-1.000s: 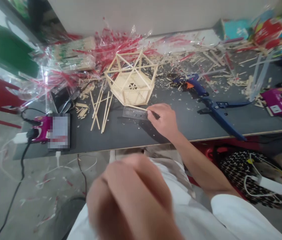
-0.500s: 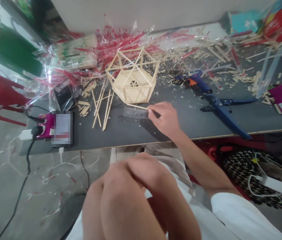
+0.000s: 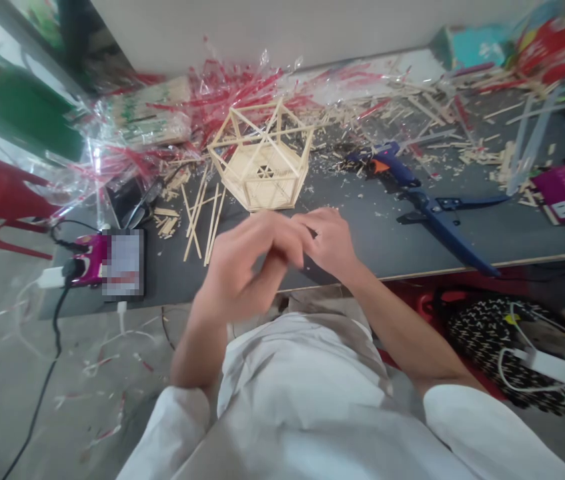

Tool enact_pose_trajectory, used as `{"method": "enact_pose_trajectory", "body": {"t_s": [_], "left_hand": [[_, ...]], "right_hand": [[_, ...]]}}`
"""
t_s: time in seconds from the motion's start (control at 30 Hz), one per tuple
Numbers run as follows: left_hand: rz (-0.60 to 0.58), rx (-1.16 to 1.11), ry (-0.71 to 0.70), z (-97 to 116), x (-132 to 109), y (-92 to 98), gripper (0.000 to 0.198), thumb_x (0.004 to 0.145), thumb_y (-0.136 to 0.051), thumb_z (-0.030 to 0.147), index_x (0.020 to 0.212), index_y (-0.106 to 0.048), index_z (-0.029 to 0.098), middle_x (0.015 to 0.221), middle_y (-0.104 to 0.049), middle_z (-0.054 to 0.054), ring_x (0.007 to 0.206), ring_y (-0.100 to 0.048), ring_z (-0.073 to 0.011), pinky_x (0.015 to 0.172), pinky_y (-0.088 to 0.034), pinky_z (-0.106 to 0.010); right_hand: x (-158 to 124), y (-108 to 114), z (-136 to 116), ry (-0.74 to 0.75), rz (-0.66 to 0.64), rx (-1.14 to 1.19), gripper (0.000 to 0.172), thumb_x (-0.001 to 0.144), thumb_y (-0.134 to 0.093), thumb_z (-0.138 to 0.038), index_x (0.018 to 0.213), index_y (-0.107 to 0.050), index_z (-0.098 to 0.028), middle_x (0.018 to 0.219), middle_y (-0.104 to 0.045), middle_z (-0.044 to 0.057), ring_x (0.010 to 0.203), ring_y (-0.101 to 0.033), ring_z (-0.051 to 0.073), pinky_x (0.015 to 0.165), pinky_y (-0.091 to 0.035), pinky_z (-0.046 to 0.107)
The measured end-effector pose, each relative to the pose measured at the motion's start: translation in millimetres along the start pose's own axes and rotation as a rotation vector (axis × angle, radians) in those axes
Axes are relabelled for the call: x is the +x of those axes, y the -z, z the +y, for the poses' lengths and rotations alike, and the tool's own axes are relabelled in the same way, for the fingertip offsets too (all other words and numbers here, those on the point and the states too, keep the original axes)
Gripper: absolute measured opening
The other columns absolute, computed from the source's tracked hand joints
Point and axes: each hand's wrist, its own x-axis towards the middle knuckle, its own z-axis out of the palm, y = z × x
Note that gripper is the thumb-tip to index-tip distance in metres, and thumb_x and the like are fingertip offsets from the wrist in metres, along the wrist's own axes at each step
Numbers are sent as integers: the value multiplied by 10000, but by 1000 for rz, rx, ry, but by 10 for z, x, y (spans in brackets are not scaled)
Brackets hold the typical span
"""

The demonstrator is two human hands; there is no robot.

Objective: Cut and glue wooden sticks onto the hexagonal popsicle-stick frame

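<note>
My left hand (image 3: 247, 263) is blurred by motion. It is raised in front of the table edge with its fingers curled toward my right hand, and its fingertips overlap that hand in view. My right hand (image 3: 327, 240) is closed in a pinch just above the table. The thin wooden stick it pinched in the earlier frame is now mostly hidden behind my left hand, as is the clear ruler. Just beyond both hands stands a hexagonal frame of wooden sticks (image 3: 265, 160) with a flat base. Several loose wooden sticks (image 3: 202, 220) lie to its left.
A blue glue gun (image 3: 396, 163) and a blue cutter with long handles (image 3: 445, 223) lie on the right. A phone (image 3: 125, 267) and a purple power strip (image 3: 93, 257) sit at the left edge. Plastic wrappers (image 3: 232, 87) and wood scraps cover the back.
My left hand has risen from my lap area and come up beside my right hand, covering the ruler and stick. My right hand has stayed at nearly the same place.
</note>
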Motion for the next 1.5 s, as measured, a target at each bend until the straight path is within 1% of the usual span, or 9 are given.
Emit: {"method": "enact_pose_trajectory", "body": {"t_s": [0.07, 0.17, 0.27, 0.37, 0.7, 0.87, 1.03, 1.3, 1.5], "left_hand": [[-107, 255, -195, -224, 268, -89, 254, 1023, -450, 230, 1000, -704, 241, 1000, -758, -74, 1003, -707, -246, 893, -571, -413], [-196, 595, -323, -562, 457, -167, 257, 1038, -460, 177, 1102, -707, 161, 1048, -766, -125, 1088, -693, -294, 969, -520, -448], [-245, 692, -344, -807, 457, -256, 281, 1042, -470, 161, 1159, -725, 145, 1037, -776, -134, 1037, -713, -288, 936, -518, -418], [-237, 665, -345, -917, 417, -336, 296, 1052, -457, 165, 1148, -738, 174, 1004, -780, -105, 970, -724, -248, 879, -522, -356], [-190, 719, -418, -1013, 319, -378, 232, 1046, -483, 152, 1097, -709, 158, 818, -746, -52, 760, -726, -208, 692, -483, -311], [-84, 723, -465, -1041, 308, -451, 220, 1069, -464, 157, 1109, -680, 152, 873, -774, -48, 779, -738, -180, 704, -488, -296], [21, 735, -515, -1027, 320, -477, 217, 1081, -446, 165, 1074, -663, 164, 864, -773, -46, 796, -735, -175, 740, -491, -298], [137, 745, -600, -1037, 319, -492, 177, 1038, -503, 123, 1030, -676, 160, 810, -757, -30, 716, -712, -167, 697, -484, -287], [77, 719, -522, -1053, 313, -495, 203, 1029, -496, 126, 1068, -691, 166, 829, -768, -47, 739, -729, -175, 693, -499, -281]], "right_hand": [[-4, -11, 9, 18, 9, -3, 259, 968, -539, -296, 915, -790, -260, 791, -753, 30, 802, -678, 214, 866, -491, 380], [1, -24, 10, 51, 28, -5, 279, 979, -526, -302, 904, -787, -236, 773, -741, 41, 780, -672, 205, 841, -484, 368], [17, -29, 5, 60, -8, -43, 275, 965, -524, -269, 853, -772, -240, 765, -736, 49, 799, -664, 218, 849, -471, 381], [29, -24, 16, 51, -52, -71, 284, 968, -513, -252, 836, -766, -249, 761, -732, 49, 811, -655, 228, 851, -459, 391], [26, -16, 71, 162, -6, -47, 221, 966, -565, -209, 916, -780, -227, 830, -792, 41, 887, -705, 215, 897, -463, 391], [86, 12, 87, 226, 45, -16, 225, 986, -558, -195, 927, -773, -226, 908, -820, 44, 943, -738, 215, 958, -479, 413], [93, 23, 81, 242, 56, 0, 234, 986, -553, -213, 969, -786, -197, 930, -815, 80, 908, -742, 224, 872, -541, 368], [98, 35, 29, 12, -36, 220, 222, 907, -596, -196, 927, -817, -212, 827, -809, 27, 691, -722, 153, 700, -545, 245], [139, 51, 6, -166, -71, 420, 178, 824, -643, -245, 866, -802, -179, 774, -806, 35, 671, -735, 166, 662, -545, 247]]}}
